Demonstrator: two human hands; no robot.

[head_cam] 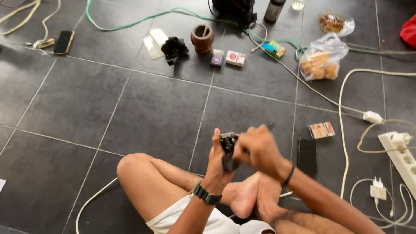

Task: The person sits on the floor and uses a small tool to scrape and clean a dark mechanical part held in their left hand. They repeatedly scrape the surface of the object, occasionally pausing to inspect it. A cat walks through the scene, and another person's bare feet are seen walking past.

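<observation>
Floor: dark grey square-tiled floor [156, 108], one person sitting cross-legged on it, feet together.
Cables: one green cord [130, 24] and several white ones trail across the tiles – their ends run out of view.
Power strip: one white plastic multi-socket strip [401, 156], cut off at the right edge.
Bags: two clear plastic bags of brownish food, the larger [323, 58] knotted, the smaller [336, 22] behind it.
Phones: two flat dark slabs – one [64, 41] far left, one [307, 157] just beside the right forearm.
Cup: one round brown wooden cup [202, 38].
Small boxes: three little cartons, [235, 57], [274, 48] and [321, 130].
Held thing: one small dark grey handheld device [228, 149], above the feet between both hands; long axis roughly upright, head end away from the person; details blurred.
Left hand [216, 162]: wrapped around the device's lower body from the left.
Right hand [258, 147]: fingers curled over the device's right side, hiding it; motion-blurred.
</observation>
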